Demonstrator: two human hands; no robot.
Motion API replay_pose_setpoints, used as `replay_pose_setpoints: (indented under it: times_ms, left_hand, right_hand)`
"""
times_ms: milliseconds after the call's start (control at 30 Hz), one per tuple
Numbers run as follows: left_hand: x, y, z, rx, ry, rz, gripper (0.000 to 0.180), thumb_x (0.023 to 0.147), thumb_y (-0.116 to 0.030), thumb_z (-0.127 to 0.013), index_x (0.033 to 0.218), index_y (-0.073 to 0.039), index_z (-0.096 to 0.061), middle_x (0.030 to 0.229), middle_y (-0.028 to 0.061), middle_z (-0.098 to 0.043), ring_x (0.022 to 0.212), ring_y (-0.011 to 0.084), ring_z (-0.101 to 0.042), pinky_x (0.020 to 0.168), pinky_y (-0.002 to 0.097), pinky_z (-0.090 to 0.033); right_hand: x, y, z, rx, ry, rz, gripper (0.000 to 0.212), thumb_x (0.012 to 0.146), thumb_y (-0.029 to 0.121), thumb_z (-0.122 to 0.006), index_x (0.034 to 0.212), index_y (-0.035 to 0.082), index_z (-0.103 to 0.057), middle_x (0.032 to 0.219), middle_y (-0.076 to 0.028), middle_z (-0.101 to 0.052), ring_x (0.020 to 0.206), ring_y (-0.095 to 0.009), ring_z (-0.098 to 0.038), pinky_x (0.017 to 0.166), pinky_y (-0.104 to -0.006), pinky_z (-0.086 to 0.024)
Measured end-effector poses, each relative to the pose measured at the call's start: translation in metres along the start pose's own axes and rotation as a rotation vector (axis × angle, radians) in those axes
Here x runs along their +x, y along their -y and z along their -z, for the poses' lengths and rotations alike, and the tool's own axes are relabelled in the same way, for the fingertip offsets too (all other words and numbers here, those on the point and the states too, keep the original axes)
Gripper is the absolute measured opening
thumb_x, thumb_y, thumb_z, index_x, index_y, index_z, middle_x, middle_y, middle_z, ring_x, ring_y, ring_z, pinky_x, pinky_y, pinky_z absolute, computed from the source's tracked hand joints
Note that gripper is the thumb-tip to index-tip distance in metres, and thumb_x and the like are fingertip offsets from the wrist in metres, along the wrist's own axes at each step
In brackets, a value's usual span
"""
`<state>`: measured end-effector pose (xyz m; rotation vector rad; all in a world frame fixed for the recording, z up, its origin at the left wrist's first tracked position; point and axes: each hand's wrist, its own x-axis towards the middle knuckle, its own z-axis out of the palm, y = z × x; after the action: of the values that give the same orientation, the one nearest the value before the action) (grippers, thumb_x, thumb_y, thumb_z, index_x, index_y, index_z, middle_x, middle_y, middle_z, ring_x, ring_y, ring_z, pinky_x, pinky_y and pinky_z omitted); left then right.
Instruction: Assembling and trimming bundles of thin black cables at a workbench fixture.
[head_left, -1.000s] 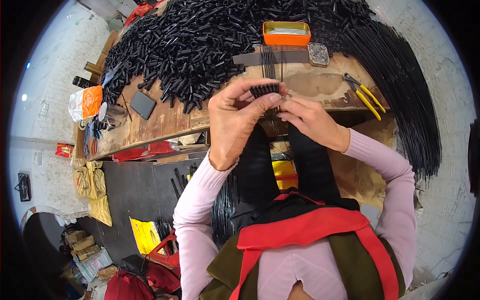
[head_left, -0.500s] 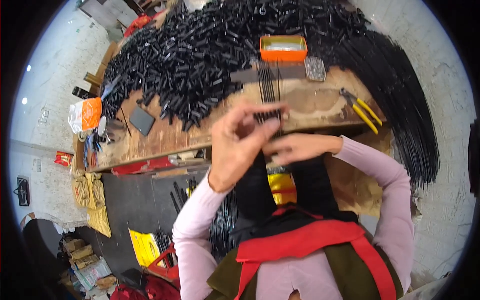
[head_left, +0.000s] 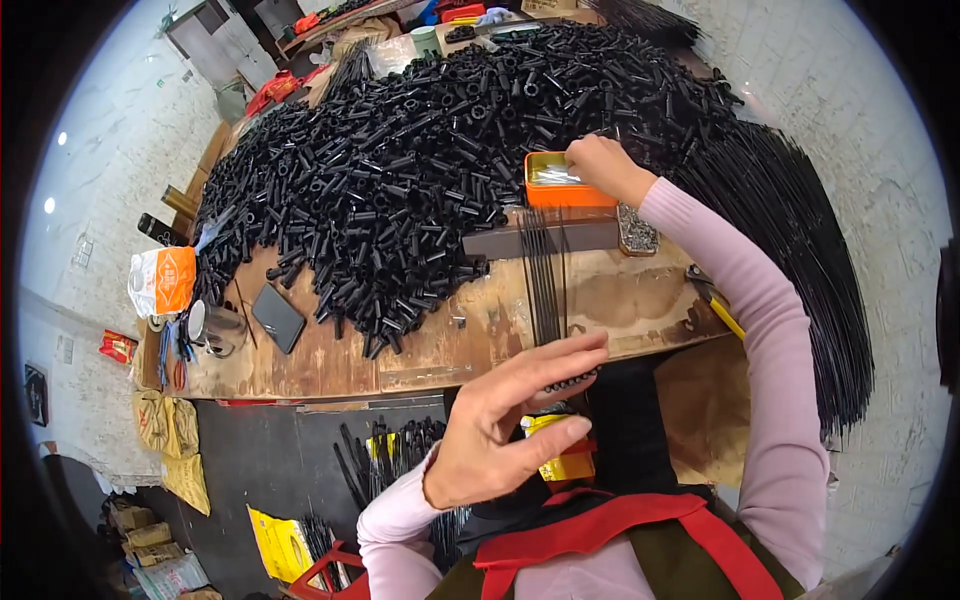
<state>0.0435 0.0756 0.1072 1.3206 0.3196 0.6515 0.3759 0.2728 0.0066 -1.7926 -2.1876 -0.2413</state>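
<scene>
Away from the left hand and up to the orange tin [head_left: 570,195] the right hand [head_left: 605,165] has been carried — and the left hand [head_left: 512,430] has been loosened, its thumb now parted from the fingers. The thin dark rods [head_left: 543,280] are laid side by side on the table [head_left: 640,300], running from just nearer than the tin down toward the left hand, where a row of small dark ends [head_left: 573,381] is seen under the fingers. No firm pinch is shown there. At the tin, the right fingertips are dipped over the right end; whether anything has been taken cannot be told.

Light, springy and fairly smooth, the rods should be judged: easily splayed, best pinched together at the near ends. The pale slim pieces [head_left: 557,177] inside the tin look light and awkward to separate, so best lifted singly by fingertip.

Outward now: a dark bar [head_left: 500,241] is crossed by the rods just nearer than the tin, and a small metal box [head_left: 637,233] is set at its near right. Left of and beyond it, black tubes [head_left: 390,170] are heaped. Farther to its near right, yellow-handled pliers [head_left: 725,313] are partly covered by the pink sleeve [head_left: 730,250] — access there is blocked.
</scene>
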Motion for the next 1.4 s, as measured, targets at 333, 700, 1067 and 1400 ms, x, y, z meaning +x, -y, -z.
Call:
replay_pose_setpoints:
  times_ms: [333, 700, 1067, 1400]
  left_hand:
    - [0.001, 0.003, -0.011, 0.030, -0.112, -0.078, 0.044, 0.092, -0.003, -0.061, 0.132, 0.008, -0.050, 0.134, 0.0197, -0.053, 0.126, 0.0273, -0.051, 0.109, 0.0431, -0.042]
    - [0.004, 0.008, -0.003, 0.084, -0.275, -0.074, 0.039, 0.091, 0.001, -0.060, 0.129, 0.006, -0.054, 0.103, 0.0092, -0.066, 0.105, 0.0166, -0.065, 0.094, 0.0354, -0.055]
    - [0.004, 0.006, -0.002, 0.026, -0.303, -0.125, 0.024, 0.094, -0.001, -0.060, 0.116, 0.007, -0.063, 0.105, 0.0136, -0.068, 0.099, 0.0190, -0.067, 0.088, 0.0344, -0.059]
    - [0.004, 0.007, 0.000, -0.010, -0.318, -0.150, 0.021, 0.094, -0.003, -0.060, 0.113, 0.005, -0.064, 0.100, 0.0109, -0.069, 0.092, 0.0144, -0.066, 0.084, 0.0321, -0.060]
  right_hand:
    - [0.010, -0.009, 0.004, 0.002, 0.111, 0.069, 0.015, 0.071, 0.010, -0.068, 0.084, 0.005, -0.075, 0.082, -0.021, -0.069, 0.082, -0.038, -0.068, 0.074, -0.0439, -0.055]
    - [-0.056, 0.064, 0.109, 0.489, -0.117, 0.125, 0.019, 0.080, 0.008, -0.065, 0.097, 0.001, -0.069, 0.082, -0.015, -0.068, 0.075, -0.026, -0.067, 0.067, -0.0355, -0.053]
    - [-0.189, 0.183, 0.202, 0.016, -0.241, 0.380, 0.063, 0.078, -0.001, -0.061, 0.138, 0.017, -0.055, 0.078, -0.006, -0.047, 0.067, -0.021, -0.052, 0.058, -0.0341, -0.044]
    - [-0.197, 0.195, 0.197, -0.031, -0.153, 0.295, 0.069, 0.082, -0.002, -0.056, 0.147, 0.018, -0.045, 0.080, -0.008, -0.043, 0.070, -0.023, -0.051, 0.062, -0.0350, -0.046]
